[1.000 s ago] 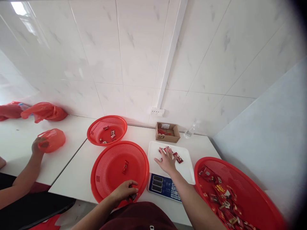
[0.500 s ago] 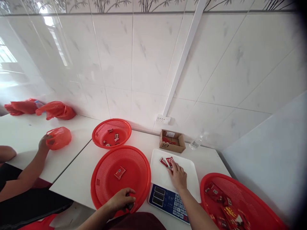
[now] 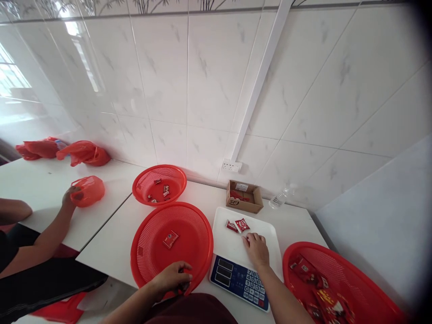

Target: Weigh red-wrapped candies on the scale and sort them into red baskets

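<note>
My right hand [image 3: 258, 250] is over the white weighing plate [image 3: 222, 248] of a digital scale, its fingers curled on a small red packet [image 3: 247, 240] that shows only at the fingertips. Two red-wrapped candies, one dark red [image 3: 231, 226] and one brighter red and white [image 3: 242, 225], lie side by side on the plate just beyond. At the near rim of a large red basket [image 3: 148, 272], my left hand [image 3: 173, 277] is closed around something dark, mostly hidden by the fingers. One flat red packet [image 3: 170, 239] rests on that basket's floor.
Behind stands a smaller red basket [image 3: 137, 185] with several wrapped candies. A cardboard box [image 3: 248, 205] and a clear bottle [image 3: 277, 200] stand near the wall. Another red basket [image 3: 364, 274] holds packets at right. At left, a co-worker's hand [image 3: 70, 196] holds a red plastic bag [image 3: 92, 191].
My right hand has drawn back slightly from the two candies on the plate, leaving them uncovered. My left hand stays closed at the basket rim. The view has shifted slightly.
</note>
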Available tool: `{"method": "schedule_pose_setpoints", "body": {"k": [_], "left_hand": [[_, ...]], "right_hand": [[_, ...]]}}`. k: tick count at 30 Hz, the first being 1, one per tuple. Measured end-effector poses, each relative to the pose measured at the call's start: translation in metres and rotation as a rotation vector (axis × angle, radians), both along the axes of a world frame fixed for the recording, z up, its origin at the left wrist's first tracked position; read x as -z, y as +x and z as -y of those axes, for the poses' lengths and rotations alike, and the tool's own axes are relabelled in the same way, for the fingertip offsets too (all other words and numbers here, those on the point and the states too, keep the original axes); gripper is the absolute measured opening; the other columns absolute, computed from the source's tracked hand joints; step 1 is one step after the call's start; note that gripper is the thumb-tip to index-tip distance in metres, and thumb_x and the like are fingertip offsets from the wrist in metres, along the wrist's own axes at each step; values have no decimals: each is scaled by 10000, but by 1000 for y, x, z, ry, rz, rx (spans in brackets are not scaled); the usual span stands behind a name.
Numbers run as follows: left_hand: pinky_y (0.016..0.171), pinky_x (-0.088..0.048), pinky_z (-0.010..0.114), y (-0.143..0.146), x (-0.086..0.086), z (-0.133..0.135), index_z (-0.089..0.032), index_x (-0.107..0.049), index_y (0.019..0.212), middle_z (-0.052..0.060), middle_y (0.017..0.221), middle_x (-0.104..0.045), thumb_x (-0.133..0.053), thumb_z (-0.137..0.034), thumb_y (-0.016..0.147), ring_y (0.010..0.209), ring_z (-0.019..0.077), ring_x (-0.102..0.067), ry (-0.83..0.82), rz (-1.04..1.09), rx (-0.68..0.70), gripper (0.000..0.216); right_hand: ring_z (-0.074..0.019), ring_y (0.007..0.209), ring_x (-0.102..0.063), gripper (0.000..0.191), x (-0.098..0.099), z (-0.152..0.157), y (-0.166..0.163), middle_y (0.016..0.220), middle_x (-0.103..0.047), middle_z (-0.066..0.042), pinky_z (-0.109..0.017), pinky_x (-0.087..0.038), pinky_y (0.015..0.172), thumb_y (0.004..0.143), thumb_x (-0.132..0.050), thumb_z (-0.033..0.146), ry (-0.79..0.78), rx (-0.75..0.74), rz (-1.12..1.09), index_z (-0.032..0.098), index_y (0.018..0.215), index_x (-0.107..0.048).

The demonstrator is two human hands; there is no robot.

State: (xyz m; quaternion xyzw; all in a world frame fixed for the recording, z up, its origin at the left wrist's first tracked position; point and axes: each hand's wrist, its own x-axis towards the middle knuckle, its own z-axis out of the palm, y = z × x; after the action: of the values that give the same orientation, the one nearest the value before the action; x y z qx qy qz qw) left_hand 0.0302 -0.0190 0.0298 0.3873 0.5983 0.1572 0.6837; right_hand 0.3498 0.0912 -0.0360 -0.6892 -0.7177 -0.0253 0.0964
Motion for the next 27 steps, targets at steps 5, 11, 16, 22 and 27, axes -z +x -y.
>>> {"method": "schedule_pose_setpoints", "body": {"k": [5, 11, 16, 22, 27], "left_hand": [[466, -307, 204, -2, 0, 2, -142, -540, 1036, -46, 557, -564, -650, -400, 618, 491, 91, -486, 0, -21, 4, 503], [460, -298, 203, -2, 2, 3, -147, -521, 1032, -52, 544, -559, -635, -373, 626, 481, 88, -481, 2, 1, -11, 479], [441, -259, 205, 1, 9, 3, -145, -512, 1008, -64, 517, -540, -651, -407, 594, 432, 71, -429, -2, 49, -24, 509], [450, -277, 203, 2, 8, -1, -153, -525, 1013, -57, 542, -552, -665, -448, 582, 458, 81, -460, -5, 35, -11, 541], [455, -279, 202, -3, 2, 0, -145, -516, 1021, -60, 536, -548, -649, -398, 592, 470, 86, -461, -13, 29, -48, 515]], "right_hand": [[-222, 859, -526, 285, -5, 0, 8, 857, -649, -73, -305, -366, 742, 890, -417, 353, -85, 36, 1, 197, 774, -626], [-197, 679, -563, 365, -17, -7, 8, 716, -648, -59, -274, -297, 538, 881, -347, 446, -84, 303, -296, 207, 738, -582], [-183, 637, -576, 451, -42, -16, -61, 643, -629, -36, -273, -388, 595, 830, -349, 589, 72, 176, -808, 211, 670, -535], [-196, 874, -616, 468, -55, -13, -147, 924, -673, -76, -322, -464, 790, 853, -367, 567, -154, -371, -965, 192, 962, -625], [-300, 1310, -312, 474, -46, -28, -110, 1364, -453, -138, -493, -238, 1054, 821, -488, 467, -115, -206, -420, 207, 1209, -569]]}}
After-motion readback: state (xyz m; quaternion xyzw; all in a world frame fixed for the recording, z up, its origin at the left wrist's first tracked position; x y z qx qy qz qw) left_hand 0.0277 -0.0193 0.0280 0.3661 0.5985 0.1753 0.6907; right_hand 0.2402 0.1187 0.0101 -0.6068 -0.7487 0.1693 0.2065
